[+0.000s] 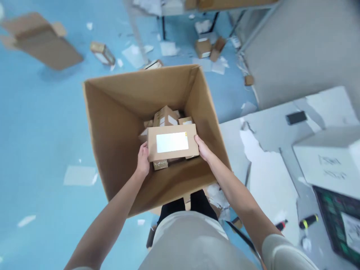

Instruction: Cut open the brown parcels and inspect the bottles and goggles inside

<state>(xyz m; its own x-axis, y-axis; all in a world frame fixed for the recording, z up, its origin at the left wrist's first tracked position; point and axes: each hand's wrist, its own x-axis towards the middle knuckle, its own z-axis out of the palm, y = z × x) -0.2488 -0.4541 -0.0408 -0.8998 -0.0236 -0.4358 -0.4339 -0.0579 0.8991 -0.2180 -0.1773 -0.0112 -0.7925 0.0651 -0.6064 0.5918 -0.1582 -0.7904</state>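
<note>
Between my two hands is a flat brown cardboard box [172, 155] with a pale, glaring label [172, 142] on its upper face. My left hand [143, 160] grips its left end, and my right hand [203, 148] grips its right end. Both hands are inside the opening of a large, tall carton [112, 123]. Below the held box, several smaller cardboard boxes lie in the carton, among them one with white labels [163, 115]. The held box hides part of them.
A table [258, 123] on the right bears a black phone-like object [296, 117], a white box [329, 161] and a black-and-yellow tool [308, 221]. An open carton [47, 45] and a small box [102, 53] lie on the blue floor among paper scraps. Another table [239, 4] stands ahead.
</note>
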